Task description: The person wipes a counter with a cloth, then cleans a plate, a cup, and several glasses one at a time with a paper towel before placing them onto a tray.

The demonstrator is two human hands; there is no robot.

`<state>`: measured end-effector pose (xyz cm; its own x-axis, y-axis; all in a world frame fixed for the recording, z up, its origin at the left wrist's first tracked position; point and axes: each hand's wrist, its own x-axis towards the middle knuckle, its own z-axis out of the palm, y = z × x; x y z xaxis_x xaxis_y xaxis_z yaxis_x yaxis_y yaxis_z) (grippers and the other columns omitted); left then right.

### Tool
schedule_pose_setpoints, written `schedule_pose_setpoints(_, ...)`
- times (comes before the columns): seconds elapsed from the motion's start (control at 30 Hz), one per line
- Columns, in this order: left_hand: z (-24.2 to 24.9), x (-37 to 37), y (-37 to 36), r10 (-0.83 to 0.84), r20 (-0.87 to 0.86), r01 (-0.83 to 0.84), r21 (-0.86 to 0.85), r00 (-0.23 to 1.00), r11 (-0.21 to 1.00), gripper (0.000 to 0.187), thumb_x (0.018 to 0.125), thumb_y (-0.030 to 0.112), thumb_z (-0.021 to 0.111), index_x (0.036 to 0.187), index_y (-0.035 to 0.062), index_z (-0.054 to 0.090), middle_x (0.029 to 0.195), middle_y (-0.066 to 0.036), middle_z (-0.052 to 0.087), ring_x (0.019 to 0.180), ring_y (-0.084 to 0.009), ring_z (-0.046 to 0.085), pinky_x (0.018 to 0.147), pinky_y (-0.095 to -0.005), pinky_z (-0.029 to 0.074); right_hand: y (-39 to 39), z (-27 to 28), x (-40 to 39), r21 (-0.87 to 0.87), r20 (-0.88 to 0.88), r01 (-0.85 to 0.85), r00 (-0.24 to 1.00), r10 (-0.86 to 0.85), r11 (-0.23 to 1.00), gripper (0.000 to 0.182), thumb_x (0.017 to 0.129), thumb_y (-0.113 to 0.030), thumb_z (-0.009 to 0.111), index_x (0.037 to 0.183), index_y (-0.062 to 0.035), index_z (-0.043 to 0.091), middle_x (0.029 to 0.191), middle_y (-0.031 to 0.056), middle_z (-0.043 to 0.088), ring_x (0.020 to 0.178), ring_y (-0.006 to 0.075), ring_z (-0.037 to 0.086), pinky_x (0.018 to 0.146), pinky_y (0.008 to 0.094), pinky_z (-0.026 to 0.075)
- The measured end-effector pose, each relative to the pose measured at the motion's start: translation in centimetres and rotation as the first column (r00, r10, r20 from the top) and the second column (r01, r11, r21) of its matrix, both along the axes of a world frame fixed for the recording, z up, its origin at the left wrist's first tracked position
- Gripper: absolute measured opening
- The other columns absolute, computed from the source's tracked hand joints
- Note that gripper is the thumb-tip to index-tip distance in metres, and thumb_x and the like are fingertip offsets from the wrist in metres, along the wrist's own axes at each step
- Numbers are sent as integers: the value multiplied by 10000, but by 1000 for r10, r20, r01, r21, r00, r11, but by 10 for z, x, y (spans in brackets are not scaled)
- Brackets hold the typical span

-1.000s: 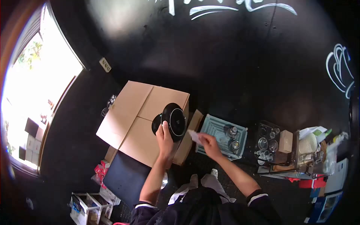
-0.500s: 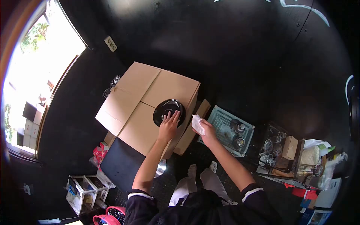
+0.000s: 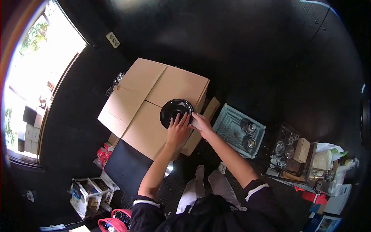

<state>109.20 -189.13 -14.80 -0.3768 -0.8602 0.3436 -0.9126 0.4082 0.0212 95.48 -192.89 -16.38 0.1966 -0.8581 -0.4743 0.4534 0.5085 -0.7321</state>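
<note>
A round black plate point(image 3: 168, 109) lies on the closed flaps of a large cardboard box point(image 3: 131, 83). My left hand point(image 3: 178, 129) rests on the plate with its fingers spread over the centre and lower part. At the plate's right edge, my right hand point(image 3: 202, 125) is closed on a white cloth or tissue point(image 3: 196, 123), which partly shows below the fingers. The fingertips of my right hand reach the rim, and the two hands are close together.
A light blue plastic crate point(image 3: 232, 116) with glass items stands right of the box. Farther right, a rack holds glasses point(image 3: 280, 149) and a small carton point(image 3: 301, 150). A black padded surface point(image 3: 127, 166) lies below the box, near a white shelf unit point(image 3: 92, 195).
My right hand has moved left with the white cloth, from beside the box to the plate's edge. My left hand stays on the plate. The view has shifted slightly.
</note>
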Motion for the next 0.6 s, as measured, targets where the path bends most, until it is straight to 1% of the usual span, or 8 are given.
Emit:
schedule_pose_setpoints(0.13, 11, 2, 4, -32, -34, 33, 14, 999, 999, 449, 823, 257, 507, 1233, 88, 441, 1293, -68, 418, 1142, -314, 429, 899, -467, 383, -7, -8, 9, -45, -203, 0, 979, -9, 999, 269, 768, -231, 633, 917, -46, 506, 847, 60, 551, 691, 140, 559, 481, 262, 503)
schedule_pose_setpoints(0.2, 19, 7, 3, -55, -69, 59, 57, 996, 997, 453, 816, 227, 519, 1234, 72, 436, 1295, -91, 413, 1139, -320, 430, 905, -454, 379, -8, -5, 11, -177, -362, 13, 929, -77, 984, 260, 762, -192, 635, 900, -25, 492, 804, 72, 557, 583, 145, 555, 444, 257, 494)
schedule_pose_setpoints(0.27, 23, 18, -3, 0, -522, 23, 38, 853, 999, 417, 815, 199, 536, 1185, 19, 469, 1251, -171, 433, 1143, -337, 414, 923, -466, 342, -7, 1, 12, -179, -423, -41, 905, -40, 983, 245, 778, -195, 619, 885, -23, 481, 765, 58, 542, 571, 133, 550, 438, 253, 479)
schedule_pose_setpoints(0.3, 15, 23, -7, -1, -522, 26, 41, 853, 999, 417, 815, 199, 536, 1185, 19, 469, 1251, -171, 433, 1143, -337, 414, 923, -466, 342, -6, 4, 12, -180, -481, -92, 877, -6, 979, 233, 794, -197, 602, 869, -20, 471, 726, 45, 527, 559, 121, 546, 433, 249, 465)
schedule_pose_setpoints(0.37, -7, 33, -16, 273, -749, -421, -9, 604, 907, 397, 796, 99, 532, 1165, -30, 461, 1146, -250, 489, 1066, -361, 479, 873, -434, 389, -6, 4, 13, -208, -499, -107, 866, -11, 972, 222, 800, -187, 591, 869, -16, 468, 702, 44, 525, 536, 119, 541, 417, 248, 452)
schedule_pose_setpoints(0.5, -11, 53, -26, 428, -732, -338, 281, 530, 898, 377, 791, 45, 505, 1152, -57, 457, 1002, -267, 561, 942, -365, 559, 803, -404, 439, -6, -13, 16, -338, -573, -123, 813, -100, 933, 199, 810, -170, 567, 857, -8, 461, 643, 44, 519, 474, 116, 521, 379, 246, 418)
schedule_pose_setpoints(0.53, -11, 54, -27, 423, -746, -323, 288, 514, 901, 374, 784, 23, 495, 1147, -62, 459, 952, -262, 577, 895, -358, 580, 773, -389, 454, -10, -24, 19, -423, -633, -127, 750, -192, 897, 235, 793, -194, 569, 850, 13, 476, 658, 129, 555, 555, 224, 575, 495, 355, 433)
schedule_pose_setpoints(0.6, -10, 53, -30, 406, -770, -291, 294, 492, 911, 361, 778, -40, 449, 1138, -65, 469, 912, -246, 598, 864, -311, 608, 744, -353, 473, -6, -30, 12, -389, -626, -99, 758, -184, 916, 232, 791, -195, 570, 842, 10, 474, 656, 134, 551, 578, 244, 574, 520, 363, 430)
